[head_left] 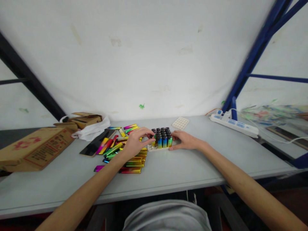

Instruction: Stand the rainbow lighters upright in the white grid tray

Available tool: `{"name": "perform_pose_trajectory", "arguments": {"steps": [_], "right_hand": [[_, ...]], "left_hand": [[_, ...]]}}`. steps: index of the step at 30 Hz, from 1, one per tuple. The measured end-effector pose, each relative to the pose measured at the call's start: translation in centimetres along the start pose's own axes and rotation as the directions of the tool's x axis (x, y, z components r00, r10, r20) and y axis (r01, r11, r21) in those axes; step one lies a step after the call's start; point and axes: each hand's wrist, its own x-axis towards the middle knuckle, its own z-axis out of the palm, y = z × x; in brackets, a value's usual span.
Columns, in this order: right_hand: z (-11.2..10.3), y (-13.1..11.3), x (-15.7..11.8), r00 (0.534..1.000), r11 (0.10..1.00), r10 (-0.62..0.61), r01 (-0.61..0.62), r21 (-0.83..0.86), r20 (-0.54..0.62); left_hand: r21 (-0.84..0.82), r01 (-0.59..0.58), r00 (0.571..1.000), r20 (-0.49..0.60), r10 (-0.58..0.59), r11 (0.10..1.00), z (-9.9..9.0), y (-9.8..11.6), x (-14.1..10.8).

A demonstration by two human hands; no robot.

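Note:
My left hand [141, 138] is closed, thumb and fingers pinching the black top of a lighter at the left side of a white holder tray [153, 149]. Upright in that tray stand several shiny lighters [164, 141] in close rows, with black tops and blue, green and yellow bodies. A few empty sockets show at its front left corner. My right hand [183, 140] curls round the tray's right side, its thumb low at the front corner. Left of the tray, partly under my left forearm, lies a loose pile of metallic lighters [134, 163] in gold, green, red and purple.
A second white tray [180, 123] lies near the wall. Cardboard boxes [38, 146], a white plastic bag [92, 130] and a dark flat panel [95, 144] are on the left. At the right is a power strip [233, 125] with cables, beside a blue frame post [250, 61].

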Motion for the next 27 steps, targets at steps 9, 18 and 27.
{"name": "perform_pose_trajectory", "arguments": {"steps": [9, 18, 27], "right_hand": [[0.0, 0.1, 0.0, 1.000, 1.000, -0.005, 0.005, -0.017, -0.002], [0.2, 0.4, 0.1, 1.000, 0.999, -0.014, 0.014, -0.030, -0.005], [0.1, 0.3, 0.1, 1.000, 1.000, -0.008, 0.008, -0.014, -0.003]], "left_hand": [[0.027, -0.058, 0.996, 0.069, 0.056, 0.998, -0.1, 0.3, 0.3], [0.105, -0.056, 0.989, 0.140, 0.041, 0.993, 0.5, -0.4, -0.2], [-0.232, 0.154, 0.981, -0.081, -0.177, 0.960, -5.7, 3.5, 0.7]]}}
